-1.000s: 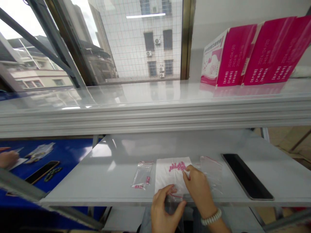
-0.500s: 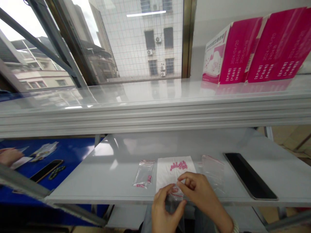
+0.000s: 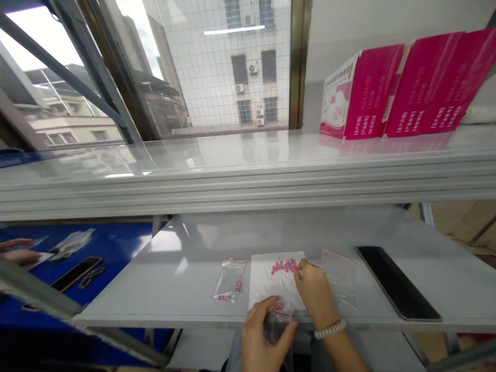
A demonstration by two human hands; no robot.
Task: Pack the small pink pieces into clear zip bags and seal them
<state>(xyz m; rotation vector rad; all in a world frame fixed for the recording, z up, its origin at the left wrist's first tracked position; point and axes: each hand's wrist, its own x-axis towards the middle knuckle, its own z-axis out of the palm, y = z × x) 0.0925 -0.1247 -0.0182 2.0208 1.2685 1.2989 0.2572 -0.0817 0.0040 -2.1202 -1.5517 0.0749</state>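
Note:
Near the shelf's front edge, my left hand grips a small clear zip-lock bag with a red line along its mouth. My right hand, with a beaded bracelet on the wrist, reaches over the white paper sheet. Its fingertips are pinched together at the right end of a cluster of pink beads; whatever is between them is hidden. Left of the paper lies another zip-lock bag with a few pink beads inside. A third clear bag lies flat, partly behind my right hand.
A dark tablet or large phone lies on the right of the grey shelf. Pink boxes stand on the upper shelf. At left, another person's hands are over a blue table with a phone.
My right hand has moved away from the bag's mouth, forward to the right end of the bead cluster. My left hand keeps its grip on the bag.

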